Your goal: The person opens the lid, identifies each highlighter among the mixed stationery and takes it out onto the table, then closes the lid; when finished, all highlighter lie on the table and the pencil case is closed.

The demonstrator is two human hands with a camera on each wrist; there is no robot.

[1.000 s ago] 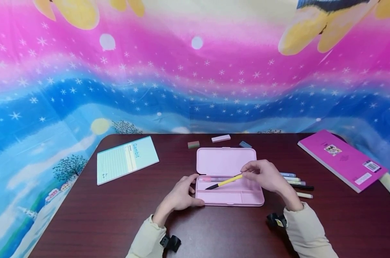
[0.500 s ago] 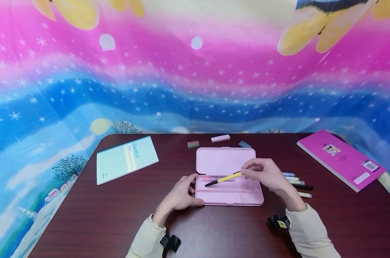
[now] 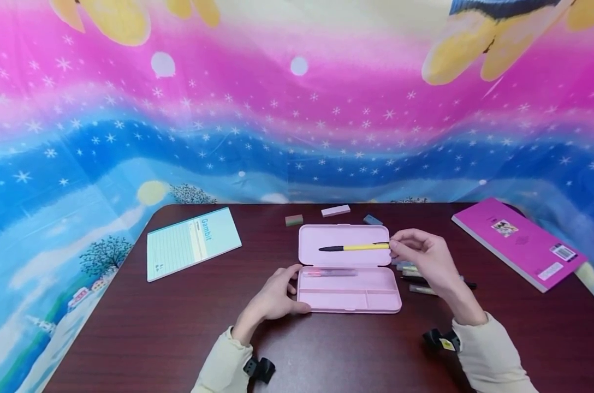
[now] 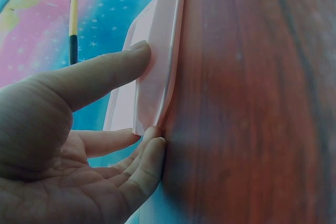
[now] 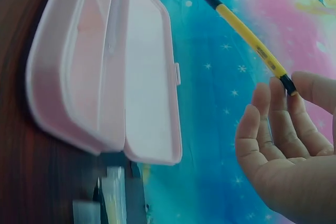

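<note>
A pink pencil case (image 3: 348, 302) lies with its lid folded back on the table. My left hand (image 3: 273, 295) grips its left end, thumb at the front corner and fingers round the side, as the left wrist view shows. A pen with a pink end (image 3: 328, 272) lies in the long rear compartment. My right hand (image 3: 427, 256) pinches a yellow-and-black pen (image 3: 361, 248) by its clip end. In the head view this pen appears in front of the lid, dark tip pointing left. The right wrist view shows the yellow pen (image 5: 252, 39) held up beyond the case.
Several markers and pens (image 3: 421, 289) lie right of the case, partly hidden by the right hand. Behind the case are a red-green eraser (image 3: 294, 220), a pink eraser (image 3: 336, 210) and a dark eraser (image 3: 373, 219). A mint notebook (image 3: 194, 243) lies left, a magenta book (image 3: 520, 243) right.
My right hand has lifted the yellow pen up and to the right, away from over the rear compartment, and the pen now lies more level. The left hand has stayed on the case.
</note>
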